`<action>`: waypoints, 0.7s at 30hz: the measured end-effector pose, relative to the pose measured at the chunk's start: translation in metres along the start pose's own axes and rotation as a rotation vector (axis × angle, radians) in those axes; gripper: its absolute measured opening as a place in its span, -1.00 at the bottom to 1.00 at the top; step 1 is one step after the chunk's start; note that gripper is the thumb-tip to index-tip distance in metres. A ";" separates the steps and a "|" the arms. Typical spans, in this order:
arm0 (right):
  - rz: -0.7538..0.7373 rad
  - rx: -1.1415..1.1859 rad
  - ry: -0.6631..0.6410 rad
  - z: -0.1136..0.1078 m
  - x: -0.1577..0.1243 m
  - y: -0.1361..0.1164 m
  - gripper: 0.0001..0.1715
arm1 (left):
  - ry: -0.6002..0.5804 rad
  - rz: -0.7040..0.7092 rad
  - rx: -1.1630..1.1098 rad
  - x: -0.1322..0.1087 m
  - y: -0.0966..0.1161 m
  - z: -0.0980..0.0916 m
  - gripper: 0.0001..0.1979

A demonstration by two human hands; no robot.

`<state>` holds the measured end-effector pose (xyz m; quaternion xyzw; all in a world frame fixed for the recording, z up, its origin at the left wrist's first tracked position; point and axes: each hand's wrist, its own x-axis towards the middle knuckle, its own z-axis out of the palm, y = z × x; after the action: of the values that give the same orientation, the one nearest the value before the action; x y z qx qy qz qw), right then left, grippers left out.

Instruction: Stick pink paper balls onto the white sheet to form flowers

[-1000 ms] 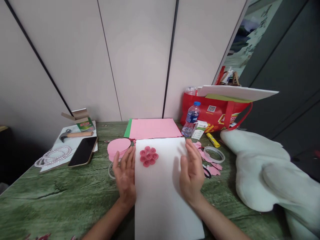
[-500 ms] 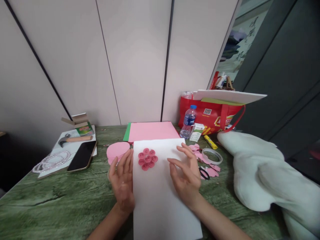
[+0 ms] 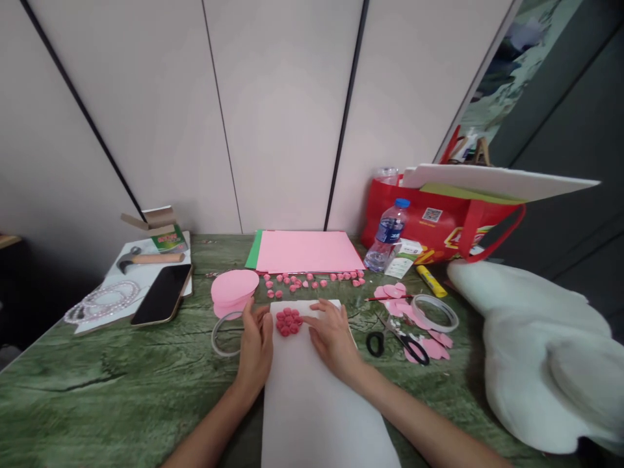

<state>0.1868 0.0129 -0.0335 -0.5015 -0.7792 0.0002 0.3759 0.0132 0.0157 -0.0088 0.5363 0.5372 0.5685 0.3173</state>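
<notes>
Head view: white board (image 3: 316,409), near end cut off by frame. Pink rosette cluster (image 3: 289,322) on board's far-left part, folds too small to make out. Left hand (image 3: 257,344) at board's left edge, half-open, can't tell if gripping. Right hand (image 3: 335,339) over board, fingers loosely spread, empty, index beside cluster. Scissors (image 3: 400,335) right of board.

I see a green, wood-grained table (image 3: 185,377). Along its back I make out pink paper (image 3: 307,250), a bottle (image 3: 387,237), a carton (image 3: 403,258) and a red bag (image 3: 446,224); before the paper, loose roses (image 3: 293,287). Left, I find a white sheet (image 3: 139,273), ovals (image 3: 234,286) and a tape roll (image 3: 214,336); right, pink scraps (image 3: 394,290), scissors (image 3: 403,339) and a glue stick (image 3: 431,281).
</notes>
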 end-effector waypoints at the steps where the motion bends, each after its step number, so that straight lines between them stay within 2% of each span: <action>1: -0.044 -0.002 -0.009 0.001 0.000 0.001 -0.48 | 0.005 0.006 0.011 0.000 0.000 0.001 -0.50; 6: -0.144 0.063 -0.019 0.003 0.000 0.004 -0.32 | -0.037 -0.007 0.068 -0.001 0.000 0.003 -0.48; 11: -0.159 0.095 -0.008 0.005 -0.003 0.006 -0.36 | -0.081 -0.052 0.110 -0.002 -0.006 0.003 -0.44; 16: -0.166 0.084 -0.006 0.006 -0.005 0.005 -0.40 | -0.062 -0.088 0.087 -0.003 -0.002 0.003 -0.43; 18: -0.140 0.042 0.011 0.006 -0.005 0.005 -0.44 | -0.058 -0.081 0.063 -0.002 -0.001 0.003 -0.44; 21: 0.044 -0.089 0.088 0.009 -0.006 0.009 -0.53 | -0.029 -0.123 -0.033 0.001 -0.004 0.003 -0.45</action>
<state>0.1895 0.0160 -0.0462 -0.5342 -0.7498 -0.0482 0.3873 0.0147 0.0181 -0.0125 0.5053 0.5550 0.5488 0.3680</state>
